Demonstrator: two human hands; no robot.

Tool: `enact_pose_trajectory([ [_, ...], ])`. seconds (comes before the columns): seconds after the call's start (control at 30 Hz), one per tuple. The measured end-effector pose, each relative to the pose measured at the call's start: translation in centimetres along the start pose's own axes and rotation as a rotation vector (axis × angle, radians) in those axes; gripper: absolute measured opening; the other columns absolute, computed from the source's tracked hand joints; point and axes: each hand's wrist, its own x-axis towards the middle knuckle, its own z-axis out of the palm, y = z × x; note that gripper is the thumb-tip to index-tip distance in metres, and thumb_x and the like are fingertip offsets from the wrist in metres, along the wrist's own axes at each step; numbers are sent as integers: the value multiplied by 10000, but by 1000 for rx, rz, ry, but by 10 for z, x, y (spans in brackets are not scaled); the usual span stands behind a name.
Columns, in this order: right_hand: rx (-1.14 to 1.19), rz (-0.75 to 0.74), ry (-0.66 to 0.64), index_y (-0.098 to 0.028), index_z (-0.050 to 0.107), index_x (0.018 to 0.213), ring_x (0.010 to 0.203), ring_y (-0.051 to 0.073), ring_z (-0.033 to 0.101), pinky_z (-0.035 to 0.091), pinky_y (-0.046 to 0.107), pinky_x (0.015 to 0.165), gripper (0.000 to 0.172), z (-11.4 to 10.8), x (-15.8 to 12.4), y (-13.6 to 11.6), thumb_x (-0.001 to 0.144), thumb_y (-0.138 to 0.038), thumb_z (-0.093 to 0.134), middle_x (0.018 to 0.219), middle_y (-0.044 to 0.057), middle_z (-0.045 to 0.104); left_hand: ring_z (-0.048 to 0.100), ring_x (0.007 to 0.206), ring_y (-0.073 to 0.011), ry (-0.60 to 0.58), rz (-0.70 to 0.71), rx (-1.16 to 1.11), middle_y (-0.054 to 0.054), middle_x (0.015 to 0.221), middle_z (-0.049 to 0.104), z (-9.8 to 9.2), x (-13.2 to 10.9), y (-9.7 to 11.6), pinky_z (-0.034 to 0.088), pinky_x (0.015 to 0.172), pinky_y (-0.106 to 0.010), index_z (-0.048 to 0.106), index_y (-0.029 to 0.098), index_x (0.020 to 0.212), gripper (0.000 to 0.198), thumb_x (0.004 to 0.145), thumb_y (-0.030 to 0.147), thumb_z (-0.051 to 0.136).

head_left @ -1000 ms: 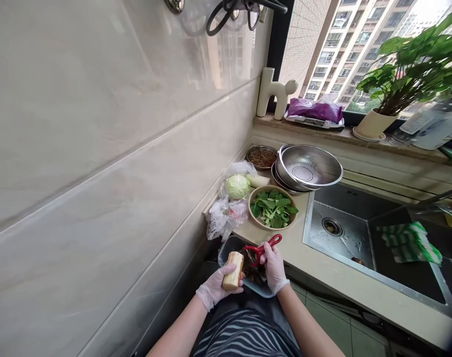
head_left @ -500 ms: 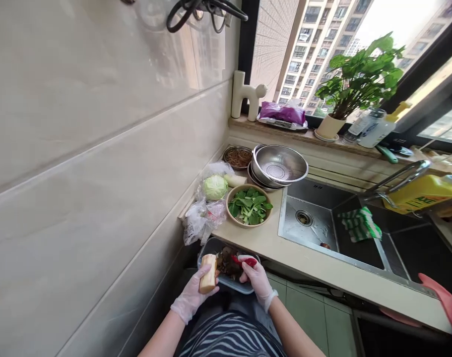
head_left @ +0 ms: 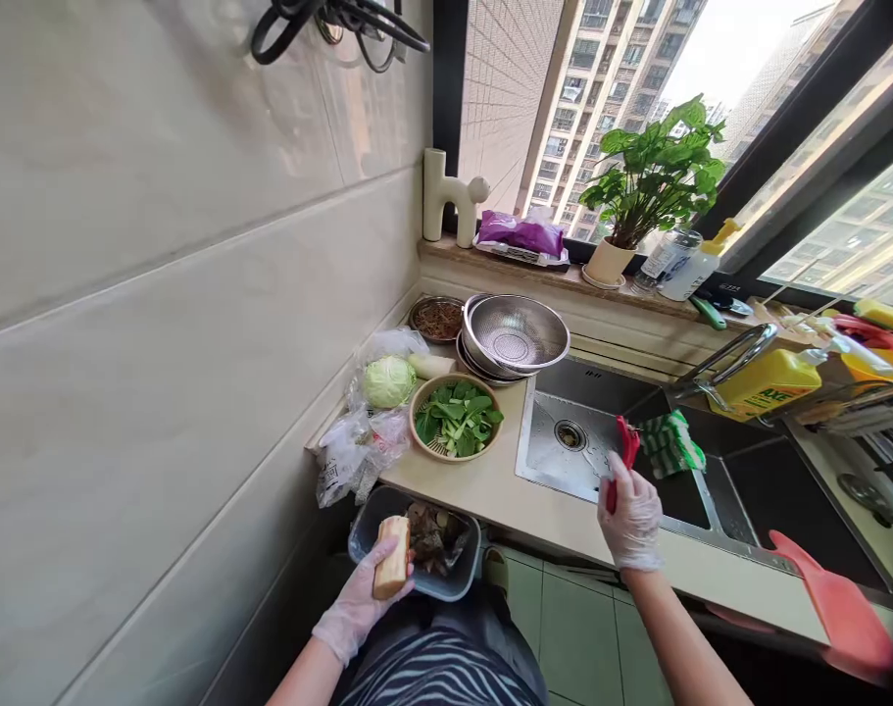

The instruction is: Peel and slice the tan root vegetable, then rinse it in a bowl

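My gloved left hand (head_left: pixel 354 608) is closed around a pale yellow peeled vegetable chunk (head_left: pixel 391 571), held upright at the left rim of a grey plastic tub (head_left: pixel 461 584) of brown peelings on my lap. Over the sink's front edge, my gloved right hand (head_left: pixel 632 517) grips a red peeler (head_left: pixel 622 461), its head pointing up above the steel sink basin (head_left: pixel 564 461).
On the counter stand a tan basket of leafy greens (head_left: pixel 456 419), a bagged cabbage (head_left: pixel 388 380), a steel colander (head_left: pixel 517 335) and a small dish of brown bits (head_left: pixel 435 319). A striped green cloth (head_left: pixel 673 441), a yellow bottle (head_left: pixel 773 380) and a tap (head_left: pixel 725 355) sit by the sink. A potted plant (head_left: pixel 648 186) stands on the sill.
My right hand left the tub and swung right with the red peeler to above the sink. The left hand stayed by the tub with the chunk. The view turned right.
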Motion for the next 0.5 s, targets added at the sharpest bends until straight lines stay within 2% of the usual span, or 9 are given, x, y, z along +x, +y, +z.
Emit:
enact_pose_trajectory([
  [0.1, -145, -167, -408, -212, 672, 908, 653, 198, 549, 350, 304, 626, 237, 10, 3, 22, 744, -141, 518, 724, 79, 629, 628, 541, -165, 14, 11, -11, -63, 710, 649, 7, 2, -2, 562, 553, -340, 555, 109, 974, 226, 802, 239, 623],
  [0.13, -149, -210, -473, -226, 675, 878, 610, 180, 535, 326, 285, 596, 238, 12, 3, 25, 724, -127, 524, 673, 57, 617, 628, 539, -166, 24, 13, -14, -63, 708, 649, 9, 2, -2, 563, 556, -344, 556, 110, 971, 221, 803, 237, 621],
  [0.17, -145, -223, -466, -235, 674, 894, 605, 175, 533, 315, 277, 587, 248, 14, 4, 27, 726, -133, 523, 669, 50, 617, 628, 536, -167, 33, 16, -17, -63, 705, 650, 10, 2, -1, 563, 557, -348, 556, 110, 972, 218, 804, 235, 618],
  [0.2, -138, -204, -399, -237, 668, 942, 628, 180, 541, 315, 277, 592, 259, 16, 4, 29, 751, -158, 512, 700, 57, 628, 627, 533, -168, 38, 20, -20, -64, 700, 650, 11, 3, -1, 564, 556, -351, 557, 110, 972, 215, 807, 235, 613],
  [0.27, -75, -121, -253, -222, 643, 1035, 686, 199, 555, 333, 289, 614, 284, 18, 2, 30, 810, -237, 470, 780, 86, 641, 628, 532, -169, 27, 24, -30, -65, 692, 651, 13, 3, -1, 567, 559, -358, 560, 106, 970, 208, 813, 235, 602],
  [0.3, -7, -75, -228, -218, 647, 1015, 687, 203, 556, 340, 292, 613, 274, 19, 0, 30, 816, -273, 467, 780, 88, 640, 630, 535, -169, 16, 24, -37, -63, 687, 651, 13, 3, 0, 569, 565, -362, 561, 105, 969, 205, 816, 236, 596],
  [0.43, 297, 65, -352, -248, 645, 801, 561, 173, 524, 354, 284, 562, 168, 18, -12, 16, 773, -374, 536, 651, 22, 609, 634, 530, -170, 14, 10, -52, -52, 673, 652, 11, 4, -1, 574, 567, -369, 557, 105, 1016, 243, 820, 245, 588],
  [0.5, 583, 246, -232, -260, 617, 875, 588, 166, 535, 393, 294, 604, 194, 11, -15, -4, 785, -421, 556, 659, -3, 601, 637, 530, -177, 15, 10, -51, -51, 672, 653, 10, 3, -1, 570, 548, -359, 551, 106, 1053, 284, 810, 245, 601],
])
